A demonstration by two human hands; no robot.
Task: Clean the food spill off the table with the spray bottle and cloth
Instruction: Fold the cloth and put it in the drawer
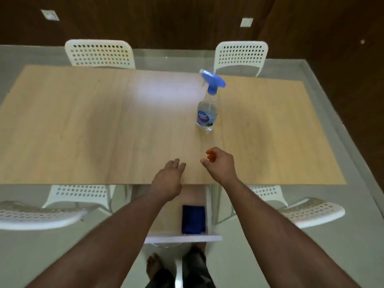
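Still setup tbh: spray bottle (208,104) untouched on desk (83,125), cloth (193,219) in open drawer (182,238); left grip (169,179) flat and empty, right grip (218,163) loosely curled round something orange, probably; next up looked like grabbing bottle

My left grip (169,179) covers a stretch of the desk's (83,125) near edge, and my left forearm hides part of the open drawer (182,238) below it. The dark blue cloth (193,219) in the drawer is blurred; I cannot tell its folds. The bottle's (206,109) label is too soft to read. Something orange sits at my right grip's (218,161) fingertips (211,152), too blurred to tell what. My elbows and feet are cut off by the bottom edge.
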